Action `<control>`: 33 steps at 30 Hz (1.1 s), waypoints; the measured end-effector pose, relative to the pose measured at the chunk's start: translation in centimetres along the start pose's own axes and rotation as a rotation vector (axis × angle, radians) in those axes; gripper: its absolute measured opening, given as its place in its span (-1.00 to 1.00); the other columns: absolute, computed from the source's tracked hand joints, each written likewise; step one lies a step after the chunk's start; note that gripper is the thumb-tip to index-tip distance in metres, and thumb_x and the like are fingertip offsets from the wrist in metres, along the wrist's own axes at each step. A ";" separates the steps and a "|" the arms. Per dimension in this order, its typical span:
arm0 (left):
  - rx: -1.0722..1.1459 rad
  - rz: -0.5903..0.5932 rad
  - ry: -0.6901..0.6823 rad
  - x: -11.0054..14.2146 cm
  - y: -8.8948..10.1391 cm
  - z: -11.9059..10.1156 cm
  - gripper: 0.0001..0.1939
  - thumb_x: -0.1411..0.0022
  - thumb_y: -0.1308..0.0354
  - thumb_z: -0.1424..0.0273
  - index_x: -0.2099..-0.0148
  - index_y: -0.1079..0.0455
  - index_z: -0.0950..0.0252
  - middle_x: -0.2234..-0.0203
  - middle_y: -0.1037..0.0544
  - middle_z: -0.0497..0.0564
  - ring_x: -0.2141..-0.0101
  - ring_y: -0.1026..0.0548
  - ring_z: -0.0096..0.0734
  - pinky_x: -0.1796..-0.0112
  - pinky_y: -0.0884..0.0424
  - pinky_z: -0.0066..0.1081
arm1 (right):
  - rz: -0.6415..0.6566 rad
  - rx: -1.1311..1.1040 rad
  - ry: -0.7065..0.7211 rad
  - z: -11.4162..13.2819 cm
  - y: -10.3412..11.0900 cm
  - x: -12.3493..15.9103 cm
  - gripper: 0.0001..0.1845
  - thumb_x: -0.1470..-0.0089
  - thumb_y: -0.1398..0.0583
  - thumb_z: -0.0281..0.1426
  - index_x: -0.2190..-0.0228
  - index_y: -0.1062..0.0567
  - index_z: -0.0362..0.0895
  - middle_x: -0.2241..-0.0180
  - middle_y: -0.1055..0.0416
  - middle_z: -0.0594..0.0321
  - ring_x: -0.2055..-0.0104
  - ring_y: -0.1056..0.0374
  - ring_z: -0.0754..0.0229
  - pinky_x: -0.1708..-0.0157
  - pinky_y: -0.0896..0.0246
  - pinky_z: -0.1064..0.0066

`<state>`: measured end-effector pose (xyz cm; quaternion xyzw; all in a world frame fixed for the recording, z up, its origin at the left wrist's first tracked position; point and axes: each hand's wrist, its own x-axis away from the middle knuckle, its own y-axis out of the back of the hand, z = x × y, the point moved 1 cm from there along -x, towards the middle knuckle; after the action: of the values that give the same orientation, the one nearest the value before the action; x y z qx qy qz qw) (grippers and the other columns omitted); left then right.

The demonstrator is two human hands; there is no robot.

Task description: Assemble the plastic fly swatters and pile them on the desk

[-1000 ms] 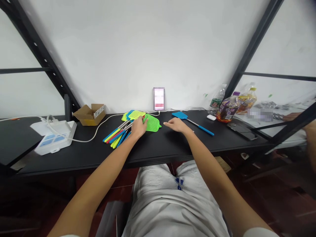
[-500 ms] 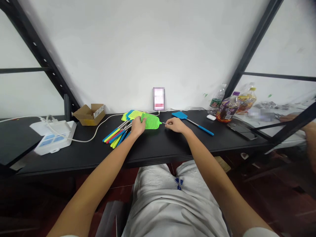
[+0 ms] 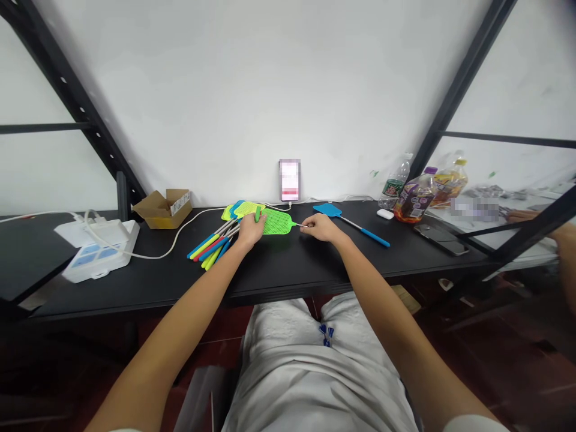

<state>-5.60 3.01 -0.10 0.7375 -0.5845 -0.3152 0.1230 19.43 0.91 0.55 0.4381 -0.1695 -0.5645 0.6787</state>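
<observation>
A green fly swatter (image 3: 278, 222) lies between my hands, its perforated head toward the left and its thin metal rod toward the right. My right hand (image 3: 318, 228) is closed in a pinch on that rod. My left hand (image 3: 252, 230) is closed round a green handle (image 3: 258, 213), whose end sticks up above the fingers; I cannot tell what it joins. Beneath and beside the left hand is a pile of fly swatters (image 3: 211, 247) with blue, yellow and red handles. To the right of my right hand lies a blue fly swatter (image 3: 327, 209).
A phone (image 3: 289, 180) leans on the wall. On the left of the black table (image 3: 279, 270) are a cardboard box (image 3: 167, 211) and a white power strip (image 3: 103, 249). Bottles (image 3: 414, 195), a white case (image 3: 384, 213) and a dark phone (image 3: 441, 239) are at right. Another person's hand shows far right.
Both hands keep their grips in nearly the same place. The green swatter's head has shifted very slightly.
</observation>
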 end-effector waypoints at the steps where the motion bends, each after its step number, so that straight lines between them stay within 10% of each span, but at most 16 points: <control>1: 0.027 0.005 0.003 -0.1 -0.1 0.1 -0.68 -0.25 -0.09 0.20 0.49 -0.25 0.26 0.65 -0.25 -0.09 0.54 -0.26 -0.42 0.47 -0.18 -0.43 | 0.001 -0.006 0.001 0.0 0.0 0.0 -0.72 -0.03 -0.21 -0.23 0.43 -0.62 -0.19 0.60 -0.28 0.32 0.50 -0.10 0.29 0.46 0.06 0.40; 33: 0.126 0.118 -0.176 0.5 -0.3 -0.2 -0.68 -0.20 -0.05 0.12 0.44 -0.23 0.25 0.62 -0.25 -0.11 0.49 -0.28 -0.43 0.45 -0.22 -0.45 | 0.058 -0.078 0.078 -0.6 -0.6 -0.3 -0.64 -0.01 -0.20 -0.16 0.59 -0.52 -0.19 0.61 -0.29 0.31 0.51 -0.12 0.29 0.47 0.04 0.43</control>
<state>-5.21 2.57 -0.25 0.6775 -0.6540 -0.3337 0.0432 19.40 1.43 -0.13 0.4278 -0.1335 -0.5332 0.7175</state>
